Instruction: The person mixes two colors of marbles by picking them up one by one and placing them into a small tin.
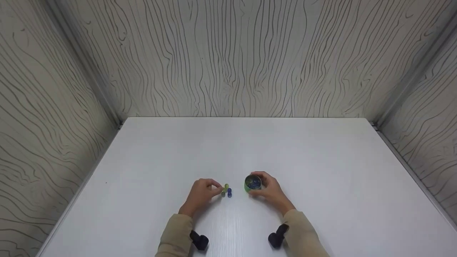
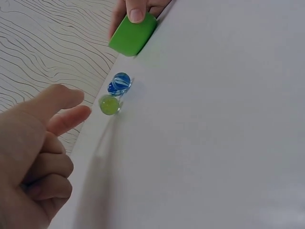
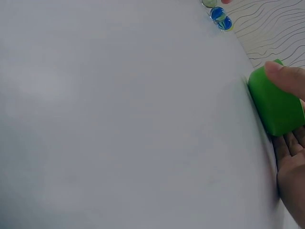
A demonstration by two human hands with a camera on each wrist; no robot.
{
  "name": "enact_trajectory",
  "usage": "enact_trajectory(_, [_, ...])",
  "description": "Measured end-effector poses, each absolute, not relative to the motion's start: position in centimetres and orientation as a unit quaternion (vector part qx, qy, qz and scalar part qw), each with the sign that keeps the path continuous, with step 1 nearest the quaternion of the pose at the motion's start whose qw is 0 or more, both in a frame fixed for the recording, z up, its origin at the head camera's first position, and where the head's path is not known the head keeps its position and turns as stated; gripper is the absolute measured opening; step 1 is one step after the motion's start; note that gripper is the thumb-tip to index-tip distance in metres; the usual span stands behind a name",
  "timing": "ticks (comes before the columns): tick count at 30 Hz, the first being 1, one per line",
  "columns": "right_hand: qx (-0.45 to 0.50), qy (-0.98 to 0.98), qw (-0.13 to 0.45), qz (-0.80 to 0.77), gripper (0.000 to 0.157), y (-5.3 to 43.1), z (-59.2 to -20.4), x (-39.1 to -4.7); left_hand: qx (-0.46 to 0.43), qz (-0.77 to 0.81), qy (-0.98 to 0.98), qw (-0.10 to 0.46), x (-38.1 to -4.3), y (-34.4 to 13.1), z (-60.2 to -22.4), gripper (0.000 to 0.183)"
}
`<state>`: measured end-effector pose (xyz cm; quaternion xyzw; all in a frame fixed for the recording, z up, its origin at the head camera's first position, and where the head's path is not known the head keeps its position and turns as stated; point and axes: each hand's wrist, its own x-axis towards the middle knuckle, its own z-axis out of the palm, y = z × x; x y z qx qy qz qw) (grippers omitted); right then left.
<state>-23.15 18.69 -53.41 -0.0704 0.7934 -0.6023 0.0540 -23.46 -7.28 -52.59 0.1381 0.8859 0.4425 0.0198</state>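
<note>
Bright green, the cup (image 2: 132,37) sat mouth upward in the right grip (image 1: 270,189), its sides clasped between thumb and fingers, with blue-green contents (image 1: 253,182) too small to make out. Left of it on the white desk (image 1: 303,150), blue marbles (image 2: 121,81) lay clustered with a yellow-green marble (image 2: 109,105). The left grip (image 1: 202,192) looked released, thumb and forefinger poised just beside that yellow-green one; contact was hard to tell. Picking it up well likely called for a light pinch across its middle, since a smooth ball could squirt away or nudge its neighbours, and for a steady cup throughout.
</note>
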Motion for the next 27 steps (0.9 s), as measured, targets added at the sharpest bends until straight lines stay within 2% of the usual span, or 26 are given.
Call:
enact_trajectory(13, [-0.072,0.794,0.054,-0.602,0.062,18.66,-53.23,-22.96,0.131,0.448,0.883,0.042,-23.29,-7.3,-53.23,0.019])
enact_trajectory(27, [-0.081,0.791,0.044,-0.605,0.061,18.73,-53.7,-23.32,0.128,0.423,0.896,0.039,-23.12,-7.06,-53.06,0.017])
